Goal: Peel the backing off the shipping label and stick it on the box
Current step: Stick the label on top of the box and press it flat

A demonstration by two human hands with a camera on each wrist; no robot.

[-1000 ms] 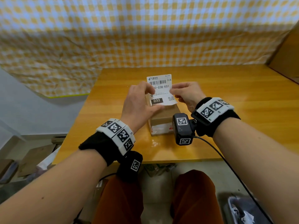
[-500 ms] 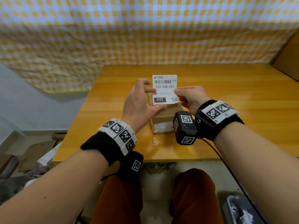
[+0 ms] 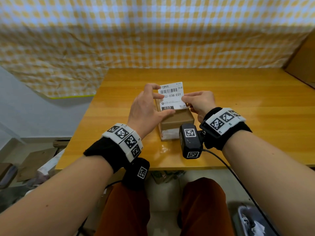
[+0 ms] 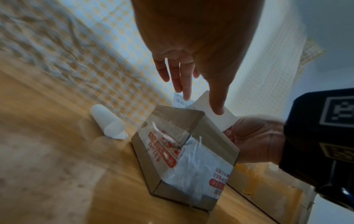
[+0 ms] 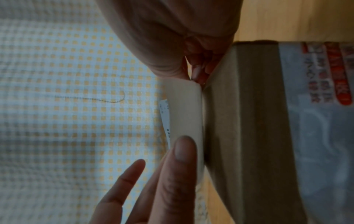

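A white shipping label [image 3: 172, 95] with a barcode and "032" stands tilted over the far half of a small brown cardboard box [image 3: 177, 120] on the table. Its lower edge meets the box top. My left hand [image 3: 165, 103] pinches the label's left side, the thumb on its blank back [image 4: 216, 118] and a finger on the print. My right hand [image 3: 185, 100] pinches the right edge [image 5: 184, 109] next to the box [image 5: 249, 121]. The peeled backing [image 4: 108, 121] lies rolled up on the table left of the box [image 4: 182, 151].
The wooden table [image 3: 238, 92] stands against a yellow checked cloth [image 3: 153, 40]. A large cardboard sheet [image 3: 303, 57] leans at the far right. Clear tape with red print wraps the box's near face. A grey bin [image 3: 252, 220] sits on the floor at lower right.
The label has shifted slightly right and come down until its lower edge meets the box top. My left thumb has slid under that lower edge. The box has stayed put.
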